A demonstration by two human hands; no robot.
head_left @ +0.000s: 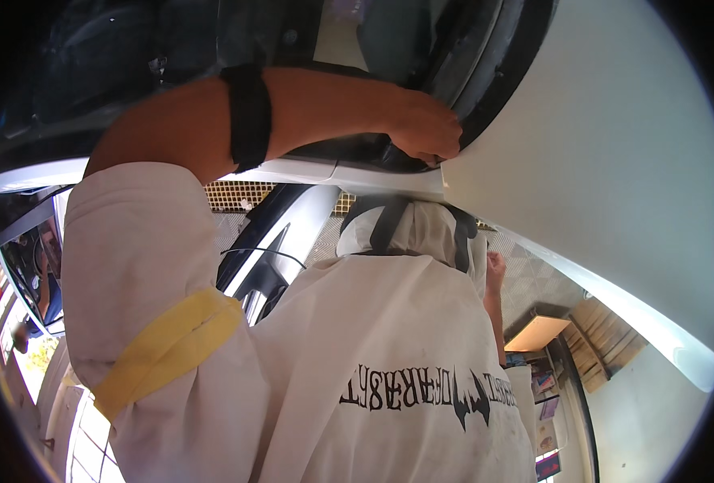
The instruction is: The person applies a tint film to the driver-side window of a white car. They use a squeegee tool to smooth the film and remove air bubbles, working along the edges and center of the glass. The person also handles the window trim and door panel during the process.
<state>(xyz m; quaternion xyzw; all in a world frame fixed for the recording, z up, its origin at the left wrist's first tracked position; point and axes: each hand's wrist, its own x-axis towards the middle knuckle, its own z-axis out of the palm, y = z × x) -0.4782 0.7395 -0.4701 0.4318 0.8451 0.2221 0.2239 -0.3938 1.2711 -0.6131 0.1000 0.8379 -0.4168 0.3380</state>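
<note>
My left hand (428, 129) is closed, with its fingers bent down at the corner where black trim (498, 101) meets a white car body panel (598, 121). Whatever its fingertips pinch, if anything, is too small to make out. A black strap (249, 119) circles my left forearm, which stretches over dark car glass (123, 72). My right hand (495, 272) hangs low beside my shirt, away from the car's glass. The shirt partly covers it, and its fingers are too hidden to judge.
Below the car's white edge lie a yellow floor grating (240, 195) and patterned grey floor (526, 282). A white and black vehicle part (293, 233) stands left of my legs. At the lower right are a wooden pallet-like piece (602, 342) and a brown board (538, 326).
</note>
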